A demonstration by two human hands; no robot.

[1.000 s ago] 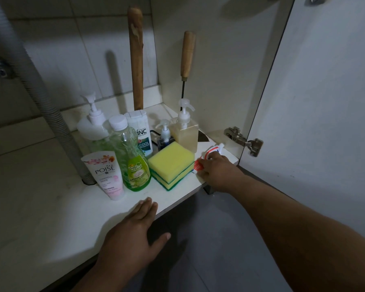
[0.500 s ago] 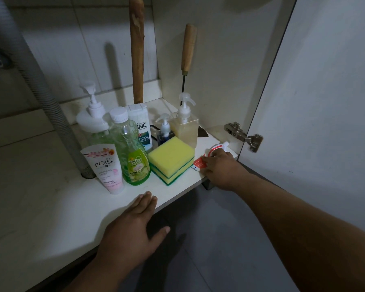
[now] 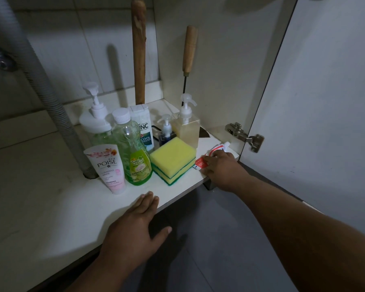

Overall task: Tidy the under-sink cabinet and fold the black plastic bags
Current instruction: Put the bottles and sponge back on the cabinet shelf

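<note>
The cabinet shelf [image 3: 40,197] is white and holds a cluster of bottles at its right end. My right hand [image 3: 221,167] reaches to the shelf's front right corner and pinches a red and white pouch [image 3: 200,162] lying beside two stacked yellow and green sponges [image 3: 173,157]. My left hand [image 3: 133,230] rests flat on the shelf's front edge with straight fingers, holding nothing. No black plastic bag is in view.
Left of the sponges stand a green dish soap bottle [image 3: 135,152], a Poise tube [image 3: 108,167], a large pump bottle [image 3: 96,123], a white bottle [image 3: 144,127] and two small pump bottles [image 3: 187,127]. Two wooden handles [image 3: 138,49] lean in the corner. A drain hose [image 3: 40,81] runs down at left; the open door [image 3: 325,102] is at right.
The view has shifted slightly. My right hand stays on the pouch and my left hand stays on the shelf edge.
</note>
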